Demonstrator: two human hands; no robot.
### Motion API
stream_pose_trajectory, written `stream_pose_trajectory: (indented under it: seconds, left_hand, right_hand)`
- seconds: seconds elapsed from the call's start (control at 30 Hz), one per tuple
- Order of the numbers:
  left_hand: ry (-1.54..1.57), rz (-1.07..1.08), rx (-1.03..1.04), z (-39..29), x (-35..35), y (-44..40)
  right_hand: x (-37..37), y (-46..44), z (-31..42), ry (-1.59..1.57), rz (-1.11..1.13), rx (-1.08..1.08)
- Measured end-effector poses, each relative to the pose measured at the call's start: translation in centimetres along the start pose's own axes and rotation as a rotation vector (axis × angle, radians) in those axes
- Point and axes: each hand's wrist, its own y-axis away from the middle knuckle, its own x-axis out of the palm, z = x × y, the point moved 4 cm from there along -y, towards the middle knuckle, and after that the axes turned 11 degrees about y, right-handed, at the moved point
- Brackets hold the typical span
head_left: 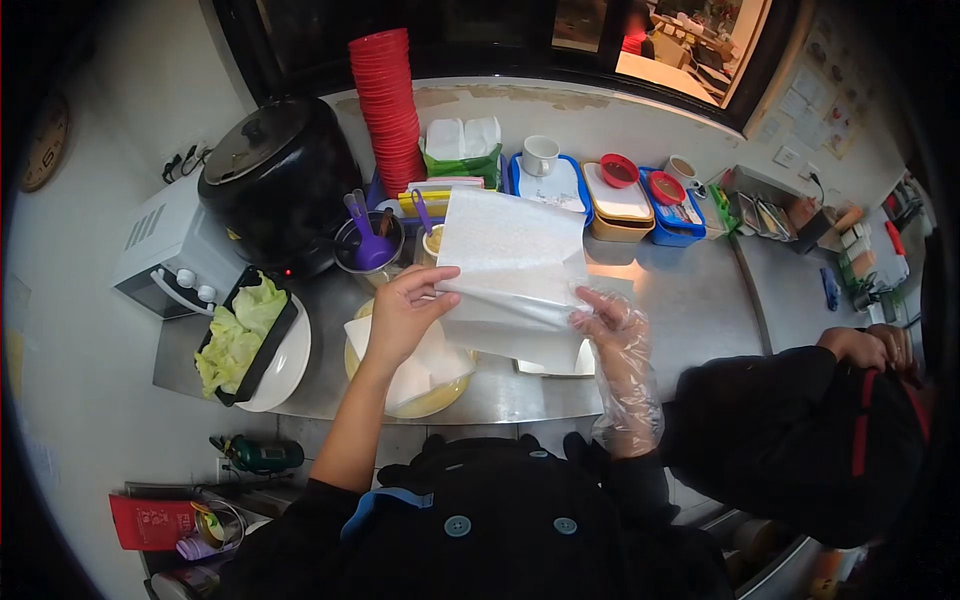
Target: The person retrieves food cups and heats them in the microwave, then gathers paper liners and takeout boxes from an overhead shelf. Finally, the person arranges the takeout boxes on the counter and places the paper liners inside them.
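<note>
Sheet: The thin, white, slightly translucent paper sheet (512,235) was held up above the brushed-metal counter (690,310), in front of the person. It was roughly rectangular, with soft creases running across it between the hands.
Direction: Its long axis ran away from the person's body, the far end toward the wall and leaning slightly left; the near edge hung toward the counter's front.
Left hand: The bare left hand (408,305) pinched the sheet's left edge between thumb and fingers.
Right hand: The right hand (612,325), in a loose, wrinkled, clear plastic glove (630,385), gripped the right edge.
Below: A round yellow dish (462,390) held folded white paper (405,382), partly behind the left wrist.
Left side: Crinkled green lettuce leaves (240,335) filled a rectangular black tray (272,362) that overlapped a smooth white plate (290,372).
Beyond: Purple plastic scoops (372,250) stood in a round container near a tall stack of ribbed red bowls (385,110). Farther right, a glossy white mug (541,155) sat on a blue-rimmed container (570,185).
Right side: A co-worker in dark clothing (790,430) stood near the counter.
</note>
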Motion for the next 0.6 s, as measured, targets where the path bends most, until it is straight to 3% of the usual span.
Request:
stream_pose_trajectory:
  seconds: [0.07, 0.13, 0.2, 0.23, 0.3, 0.37, 0.4, 0.43, 0.47, 0.5, 0.6]
  left_hand:
    - [-0.099, -0.028, 0.003, -0.2, 0.4, -0.3]
    - [-0.196, -0.058, 0.008, -1.0, 1.1, -0.5]
    - [-0.872, 0.045, 0.494, -4.0, 3.2, -0.2]
    - [-0.872, 0.046, 0.494, -4.7, 4.0, -0.3]
    - [-0.881, 0.432, 0.574, -5.5, 7.3, 0.2]
    - [-0.740, 0.414, 0.593, -7.0, 8.7, 0.2]
    - [-0.600, 0.389, 0.611, -7.5, 9.0, 0.0]
    - [-0.600, 0.385, 0.616, -7.2, 9.0, -0.2]
    - [-0.318, 0.227, 0.418, -6.0, 8.0, -0.8]
    - [-0.158, 0.206, 0.288, -4.2, 7.7, -0.8]
    - [0.229, 0.144, -0.160, -0.5, 7.6, 0.0]
  right_hand:
    - [-1.0, 0.1, 0.0, 0.068, -0.022, -0.058]
    - [-1.9, 0.7, 2.5, 0.831, -0.107, -0.412]
    - [-0.8, 2.0, 6.2, 0.954, -0.227, -0.518]
    - [-0.1, 2.2, 6.5, 1.030, -0.238, -0.609]
    - [1.3, 2.9, 7.1, 1.181, -0.283, -0.797]
    - [2.6, 1.2, 3.2, 0.759, 0.181, -0.376]
    - [2.2, 0.4, 3.4, 0.564, 0.123, -0.346]
    - [2.0, 0.4, 4.0, 0.567, 0.123, -0.353]
    - [1.3, 0.6, 4.1, 0.066, 0.093, -0.127]
    - [1.1, 1.0, 4.0, -0.435, 0.058, 0.105]
    - [0.7, 0.4, 1.8, -0.420, 0.023, 0.134]
